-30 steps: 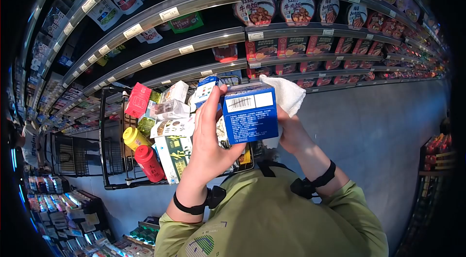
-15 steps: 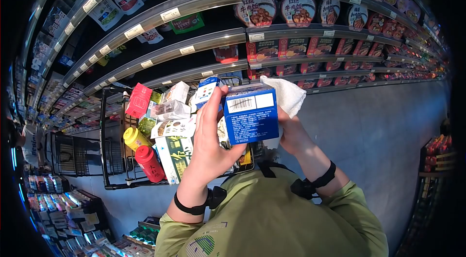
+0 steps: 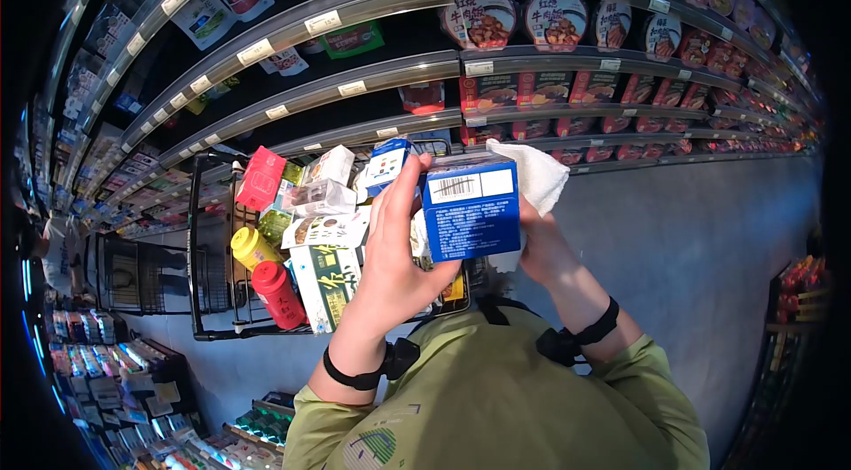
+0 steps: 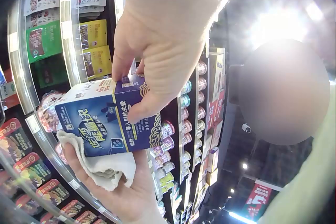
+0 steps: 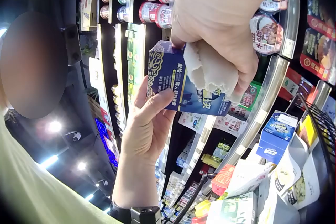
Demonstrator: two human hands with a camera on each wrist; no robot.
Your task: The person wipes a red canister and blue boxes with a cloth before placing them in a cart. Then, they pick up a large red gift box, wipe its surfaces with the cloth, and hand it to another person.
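Note:
A blue box (image 3: 472,211) with a barcode panel is held up between both hands in the head view. The left hand (image 3: 394,244) grips its left side, fingers up one edge and thumb across its front, as the left wrist view shows of the box (image 4: 107,119). On the opposite side the right hand (image 3: 548,248) holds the box together with a white cloth (image 3: 536,176). In the right wrist view the cloth (image 5: 209,69) lies between the right hand (image 5: 220,29) and the box's printed face.
A black cart (image 3: 197,248) at the left holds a red canister (image 3: 277,294), a yellow canister (image 3: 253,248), another blue box (image 3: 387,165) and several packages. Stocked shelves (image 3: 514,56) curve across the top. Another wire cart (image 3: 133,275) stands farther left, near a person.
The shelves and cart appear slightly farther right and the hands with the box also sit a little to the right. Both hands keep the same hold.

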